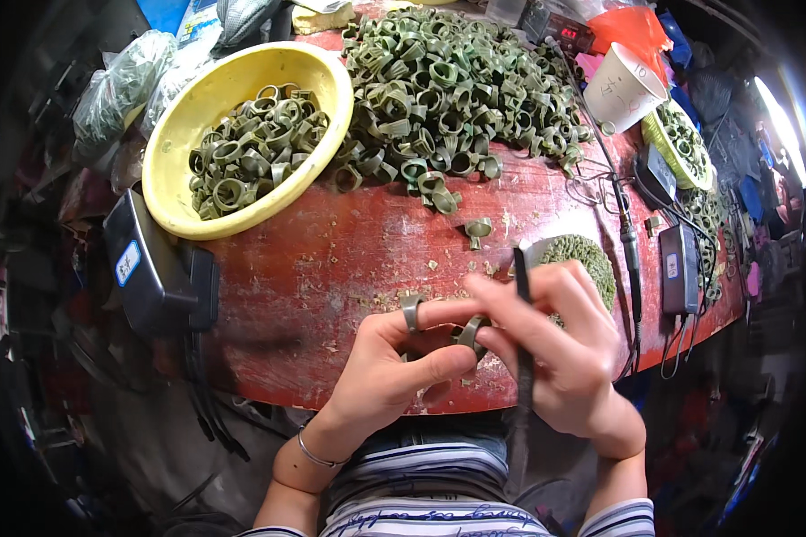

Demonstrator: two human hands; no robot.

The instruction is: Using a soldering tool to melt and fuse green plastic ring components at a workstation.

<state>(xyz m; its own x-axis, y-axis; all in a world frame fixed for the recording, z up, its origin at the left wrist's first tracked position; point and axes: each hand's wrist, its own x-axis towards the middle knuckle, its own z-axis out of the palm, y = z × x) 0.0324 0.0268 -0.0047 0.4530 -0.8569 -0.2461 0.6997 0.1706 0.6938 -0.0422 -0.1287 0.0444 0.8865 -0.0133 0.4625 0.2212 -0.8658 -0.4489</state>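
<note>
Near the table's front edge, my left hand (387, 360) pinches an olive-green ring (471, 333) between thumb and fingers. A second green ring (411, 313) sits around its index finger. My right hand (564, 345) is closed on a dark, narrow, flat tool (523, 385), upright and blurred at its lower end; I cannot make out its exact kind. The right fingertips meet the pinched ring and partly hide it. Just beyond my hands, a loose ring (477, 233) lies on the red table (287, 304).
A big heap of green rings (457, 80) covers the back. A yellow bowl (157, 170) of rings stands left, by a black box (148, 259). Green crumbs (587, 259) lie beyond my right hand. A corded pen-like tool (630, 246), a white cup (622, 88) and a green basket (700, 170) are right.
</note>
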